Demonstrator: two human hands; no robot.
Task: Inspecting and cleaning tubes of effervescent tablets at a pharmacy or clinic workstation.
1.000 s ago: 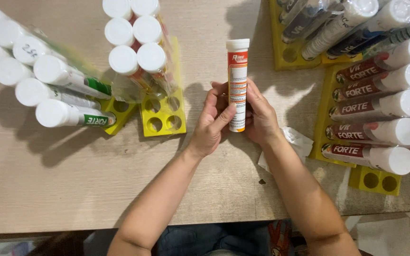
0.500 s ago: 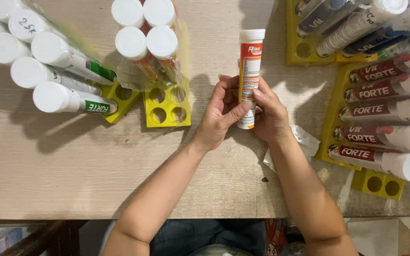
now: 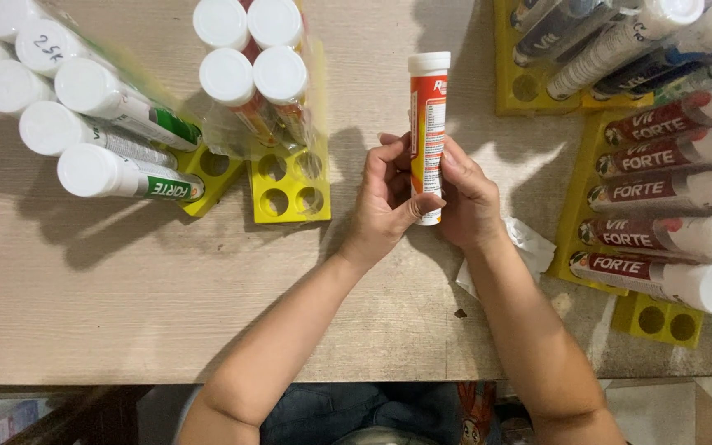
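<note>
Holding an orange tube (image 3: 428,132) with a white cap upright above the wooden table (image 3: 125,305), I pinch its lower half between my left hand (image 3: 387,202) and right hand (image 3: 467,202), fingers curled around it, beside a yellow rack (image 3: 290,191).

packing/stock bench, prob. pharmacy: capped tablet tubes (image 3: 661,280) in yellow racks (image 3: 290,185), wood tabletop (image 3: 125,313).

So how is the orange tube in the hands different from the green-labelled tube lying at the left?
The orange tube has an orange and white label; the green-labelled tube is white with a green band. The orange tube is held by the left hand and right hand; the green-labelled tube leans in a yellow rack. Both have white caps.
</note>
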